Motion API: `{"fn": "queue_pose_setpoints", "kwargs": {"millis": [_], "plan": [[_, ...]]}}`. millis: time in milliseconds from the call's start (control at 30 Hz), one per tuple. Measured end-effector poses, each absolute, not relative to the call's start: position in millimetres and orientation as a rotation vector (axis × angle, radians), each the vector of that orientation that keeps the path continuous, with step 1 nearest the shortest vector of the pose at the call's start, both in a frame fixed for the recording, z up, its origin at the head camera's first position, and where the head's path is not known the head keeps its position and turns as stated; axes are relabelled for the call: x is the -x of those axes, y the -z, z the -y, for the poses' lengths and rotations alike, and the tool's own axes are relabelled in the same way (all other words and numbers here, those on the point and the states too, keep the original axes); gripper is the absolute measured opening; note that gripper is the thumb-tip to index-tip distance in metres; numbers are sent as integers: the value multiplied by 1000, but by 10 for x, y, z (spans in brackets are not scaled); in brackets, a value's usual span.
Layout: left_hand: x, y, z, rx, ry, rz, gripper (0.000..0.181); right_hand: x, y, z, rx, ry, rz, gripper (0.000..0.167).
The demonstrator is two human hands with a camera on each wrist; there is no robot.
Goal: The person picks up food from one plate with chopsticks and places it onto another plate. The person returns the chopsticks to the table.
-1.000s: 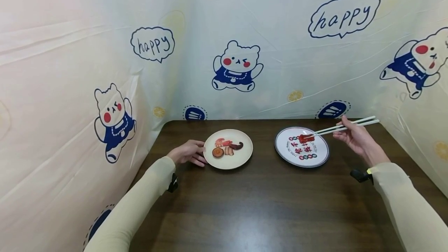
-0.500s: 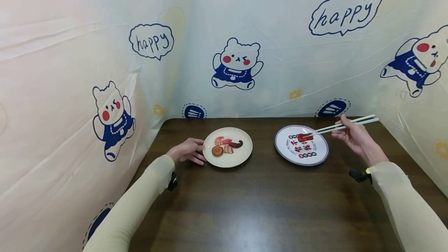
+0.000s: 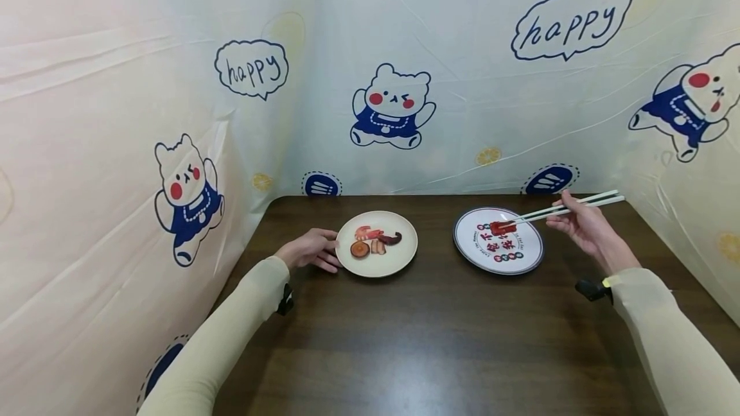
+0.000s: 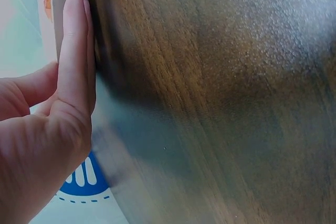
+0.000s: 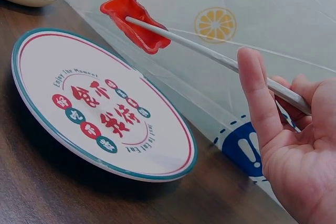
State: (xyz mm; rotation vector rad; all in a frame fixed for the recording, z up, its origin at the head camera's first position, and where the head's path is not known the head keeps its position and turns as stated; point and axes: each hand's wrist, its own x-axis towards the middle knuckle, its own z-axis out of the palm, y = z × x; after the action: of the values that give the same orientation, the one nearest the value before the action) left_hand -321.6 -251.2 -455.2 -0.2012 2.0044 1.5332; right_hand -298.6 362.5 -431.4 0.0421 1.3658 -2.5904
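Observation:
My right hand grips a pair of pale chopsticks. Their tips hold a glossy red food piece with wavy edges, raised above a white plate with a dark rim and red lettering. To the left stands a cream plate bearing a pink shrimp, a round brown slice, a striped meat piece and a dark curved piece. My left hand touches the cream plate's left edge, its fingers straight along the side and the thumb by the rim.
Both plates stand toward the back of a dark wooden table. A cartoon-printed curtain hangs right behind the table and along its sides. The plates sit a little apart, with bare wood between them.
The chopsticks and red piece have shifted slightly left over the white plate. My left hand and the cream plate stay in place; the head view has tilted a little.

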Motion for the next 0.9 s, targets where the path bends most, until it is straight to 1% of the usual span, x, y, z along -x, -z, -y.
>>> {"fn": "queue_pose_setpoints", "kwargs": {"millis": [900], "plan": [[3222,4538,2501,233,-1520,-2006,52,3075,4330,-3378,-54,2562,-1341,37]]}}
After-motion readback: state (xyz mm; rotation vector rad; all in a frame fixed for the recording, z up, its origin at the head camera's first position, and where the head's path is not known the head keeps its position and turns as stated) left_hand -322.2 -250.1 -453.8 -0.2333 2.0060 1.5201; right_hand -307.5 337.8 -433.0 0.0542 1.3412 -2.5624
